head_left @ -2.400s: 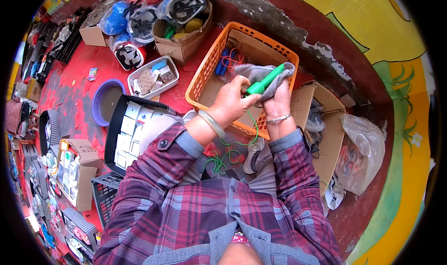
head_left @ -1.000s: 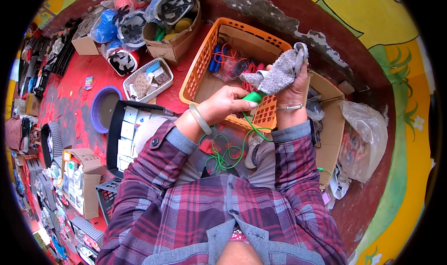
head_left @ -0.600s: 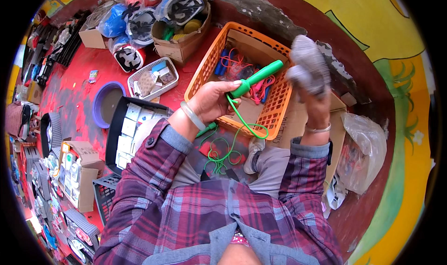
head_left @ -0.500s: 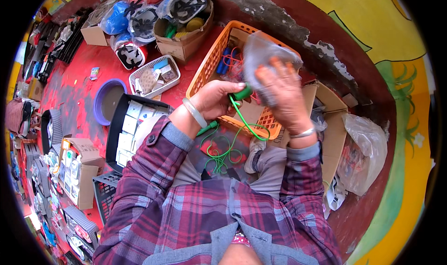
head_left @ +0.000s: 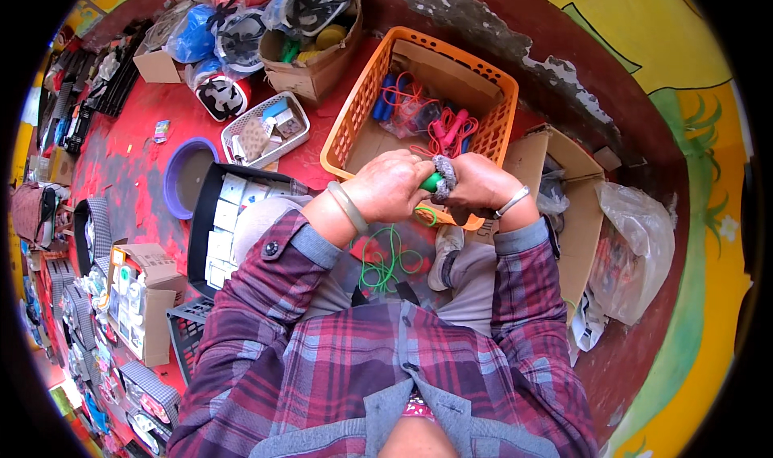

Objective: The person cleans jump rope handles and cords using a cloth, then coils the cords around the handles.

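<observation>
My left hand (head_left: 390,186) is closed round the green handle (head_left: 432,182) of a jump rope. Right up against it, my right hand (head_left: 480,186) is wrapped round a bunched grey cloth (head_left: 444,176), which goes about the end of that handle. The thin green cord (head_left: 385,265) hangs below my hands and lies in loops between my legs. Just beyond stands an orange plastic basket (head_left: 339,128) with a cardboard lining. Inside it are jump ropes with pink handles (head_left: 452,128) and blue handles (head_left: 388,97). My fingertips are partly hidden behind my hands.
To the left are a black tray (head_left: 199,240) of small white boxes, a purple basin (head_left: 171,186) and a white basket (head_left: 274,103). A cardboard box (head_left: 581,164) and a clear plastic bag (head_left: 632,256) stand at the right. Bagged helmets (head_left: 310,7) sit at the back.
The grey cloth, spread out in my raised right hand before, is now gathered round the green handle. My right hand has come down and left to meet my left hand.
</observation>
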Action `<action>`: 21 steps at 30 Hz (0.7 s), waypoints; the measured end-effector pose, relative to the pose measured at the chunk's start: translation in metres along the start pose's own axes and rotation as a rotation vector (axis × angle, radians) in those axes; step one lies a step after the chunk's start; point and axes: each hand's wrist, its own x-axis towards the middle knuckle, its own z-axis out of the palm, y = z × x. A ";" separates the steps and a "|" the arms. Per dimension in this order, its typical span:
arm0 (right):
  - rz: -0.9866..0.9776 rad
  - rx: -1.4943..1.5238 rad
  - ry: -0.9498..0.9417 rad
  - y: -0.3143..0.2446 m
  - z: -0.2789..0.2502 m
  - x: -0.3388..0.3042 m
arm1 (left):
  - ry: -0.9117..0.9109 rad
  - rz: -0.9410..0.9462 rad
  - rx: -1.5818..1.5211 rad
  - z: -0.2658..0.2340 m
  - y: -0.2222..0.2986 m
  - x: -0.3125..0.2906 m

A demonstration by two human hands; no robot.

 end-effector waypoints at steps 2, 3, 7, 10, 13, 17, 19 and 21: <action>0.076 0.112 -0.002 -0.008 -0.006 -0.006 | 0.049 0.016 0.009 -0.006 0.004 0.003; 0.008 -0.093 0.092 -0.003 -0.005 -0.004 | 0.065 0.001 0.013 -0.008 0.007 0.004; -0.053 -0.257 0.326 -0.009 -0.009 -0.007 | 0.080 -0.142 0.050 -0.017 0.009 0.004; -0.155 -0.257 0.567 0.005 -0.011 -0.002 | 0.178 -0.217 -0.026 -0.016 -0.002 0.002; -0.058 -0.215 0.809 0.047 -0.014 0.010 | 0.207 -0.481 -0.307 -0.017 -0.016 -0.005; 0.059 0.410 0.992 0.097 -0.033 0.001 | 0.265 -0.811 -0.954 -0.036 -0.030 -0.006; 0.008 1.013 0.759 0.066 -0.048 -0.022 | 0.298 -0.860 -1.271 -0.038 -0.034 -0.008; -0.110 1.103 0.769 0.066 -0.041 -0.018 | 0.339 -0.874 -1.439 -0.037 -0.030 -0.005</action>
